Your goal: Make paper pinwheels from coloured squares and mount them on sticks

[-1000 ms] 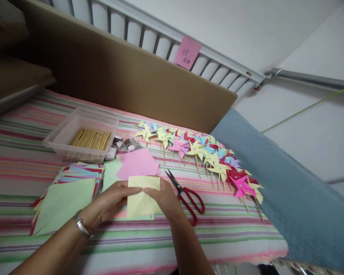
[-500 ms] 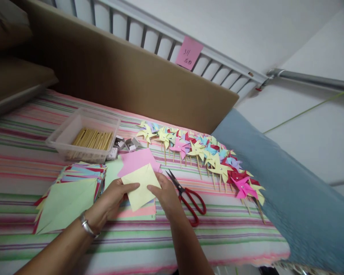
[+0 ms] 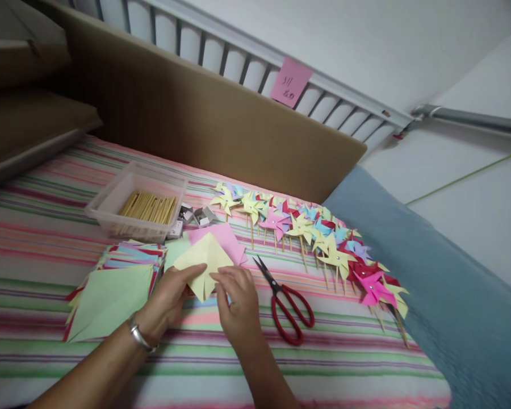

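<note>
A pale yellow paper square (image 3: pixel 208 250) with slits running in from its corners is held up in front of me. My left hand (image 3: pixel 176 292) grips its left side, the thumb lying on top; a silver bracelet circles that wrist. At the paper's lower right edge, my right hand (image 3: pixel 238 298) has bent fingers closed on it. Beneath lie a pink sheet (image 3: pixel 225 241) and other coloured sheets, partly hidden by the paper and hands. Red-handled scissors (image 3: pixel 287 304) rest to the right of my right hand, blades pointing away.
Left stands a stack of coloured paper squares (image 3: pixel 111 301). Behind it is a clear plastic box (image 3: pixel 97 213) of wooden sticks, beside small open boxes (image 3: pixel 202 216). Finished paper pinwheels (image 3: pixel 300 227) on sticks spread along the right. A cardboard panel (image 3: pixel 213 119) closes the back of the striped cloth (image 3: pixel 196 380).
The yellow square has been turned so a corner points away from me. My right hand has shifted its hold, its thumb coming off the paper's face. The camera view has moved slightly left.
</note>
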Demonstrator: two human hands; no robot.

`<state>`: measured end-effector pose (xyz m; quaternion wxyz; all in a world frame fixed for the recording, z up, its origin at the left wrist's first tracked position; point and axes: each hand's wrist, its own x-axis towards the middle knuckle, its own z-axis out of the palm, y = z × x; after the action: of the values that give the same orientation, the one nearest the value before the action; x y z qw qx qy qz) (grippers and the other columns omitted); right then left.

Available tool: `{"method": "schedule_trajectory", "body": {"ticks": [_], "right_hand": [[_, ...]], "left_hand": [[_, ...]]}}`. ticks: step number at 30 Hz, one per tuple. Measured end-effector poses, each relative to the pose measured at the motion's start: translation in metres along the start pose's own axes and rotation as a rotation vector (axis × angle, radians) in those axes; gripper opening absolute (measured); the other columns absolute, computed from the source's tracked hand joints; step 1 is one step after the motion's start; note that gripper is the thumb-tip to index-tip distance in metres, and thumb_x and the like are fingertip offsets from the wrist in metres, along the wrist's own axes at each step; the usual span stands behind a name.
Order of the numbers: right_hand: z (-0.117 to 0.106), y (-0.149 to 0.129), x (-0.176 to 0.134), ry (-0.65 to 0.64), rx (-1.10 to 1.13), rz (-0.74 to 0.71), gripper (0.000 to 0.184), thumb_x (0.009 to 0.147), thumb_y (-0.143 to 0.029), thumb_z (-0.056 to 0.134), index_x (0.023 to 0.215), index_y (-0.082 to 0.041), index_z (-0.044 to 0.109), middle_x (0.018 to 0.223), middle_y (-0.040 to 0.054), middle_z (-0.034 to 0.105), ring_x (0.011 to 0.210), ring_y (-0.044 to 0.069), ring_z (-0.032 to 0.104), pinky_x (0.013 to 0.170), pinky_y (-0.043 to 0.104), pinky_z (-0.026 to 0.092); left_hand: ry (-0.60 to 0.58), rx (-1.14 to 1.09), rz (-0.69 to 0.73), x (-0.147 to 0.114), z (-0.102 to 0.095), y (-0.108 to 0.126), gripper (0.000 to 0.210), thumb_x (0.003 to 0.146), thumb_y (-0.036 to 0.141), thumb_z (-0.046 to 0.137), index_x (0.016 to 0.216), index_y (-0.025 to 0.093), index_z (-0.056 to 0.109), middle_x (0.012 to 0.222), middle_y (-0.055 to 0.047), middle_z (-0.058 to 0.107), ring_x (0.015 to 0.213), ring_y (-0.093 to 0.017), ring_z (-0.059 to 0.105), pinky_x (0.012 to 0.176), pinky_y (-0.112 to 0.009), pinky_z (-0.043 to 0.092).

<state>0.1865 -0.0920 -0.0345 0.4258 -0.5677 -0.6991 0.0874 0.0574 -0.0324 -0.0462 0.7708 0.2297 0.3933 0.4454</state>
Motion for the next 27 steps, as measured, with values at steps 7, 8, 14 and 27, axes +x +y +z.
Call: {"method": "schedule_trajectory", "body": {"ticks": [7, 8, 14, 27], "right_hand": [[0.014, -0.01, -0.005, -0.138, -0.047, -0.058, 0.033, 0.079, -0.004, 0.048, 0.101, -0.023, 0.064, 0.108, 0.008, 0.058, 0.105, 0.023, 0.047, 0.09, 0.042, 0.039], [0.015, -0.011, -0.006, -0.131, -0.045, -0.056, 0.03, 0.079, -0.005, 0.049, 0.097, -0.023, 0.064, 0.106, 0.0079, 0.059, 0.102, 0.023, 0.048, 0.088, 0.041, 0.04], [0.018, -0.011, -0.006, -0.132, -0.004, -0.03, 0.018, 0.082, -0.01, 0.052, 0.087, -0.021, 0.065, 0.091, 0.0067, 0.062, 0.09, 0.021, 0.052, 0.08, 0.036, 0.041], [0.016, -0.003, 0.002, 0.012, 0.326, 0.451, 0.008, 0.075, -0.019, 0.06, 0.068, -0.02, 0.062, 0.068, -0.0007, 0.059, 0.066, 0.014, 0.054, 0.062, 0.025, 0.042]], "left_hand": [[0.002, -0.031, 0.03, 0.0, -0.003, 0.001, 0.018, 0.059, 0.024, 0.077, 0.069, 0.011, 0.067, 0.063, -0.003, 0.067, 0.057, -0.015, 0.059, 0.054, -0.026, 0.044], [-0.005, -0.039, 0.03, 0.0, -0.002, 0.001, 0.018, 0.059, 0.024, 0.076, 0.069, 0.011, 0.068, 0.065, -0.004, 0.068, 0.059, -0.016, 0.059, 0.056, -0.026, 0.045], [-0.026, -0.04, 0.047, 0.0, -0.002, 0.0, 0.015, 0.06, 0.022, 0.075, 0.069, 0.011, 0.068, 0.067, -0.004, 0.068, 0.06, -0.016, 0.059, 0.054, -0.025, 0.045], [-0.024, 0.174, 0.003, -0.002, -0.002, -0.007, 0.02, 0.062, 0.03, 0.073, 0.066, 0.012, 0.069, 0.061, -0.005, 0.065, 0.058, -0.017, 0.058, 0.056, -0.028, 0.043]]}}
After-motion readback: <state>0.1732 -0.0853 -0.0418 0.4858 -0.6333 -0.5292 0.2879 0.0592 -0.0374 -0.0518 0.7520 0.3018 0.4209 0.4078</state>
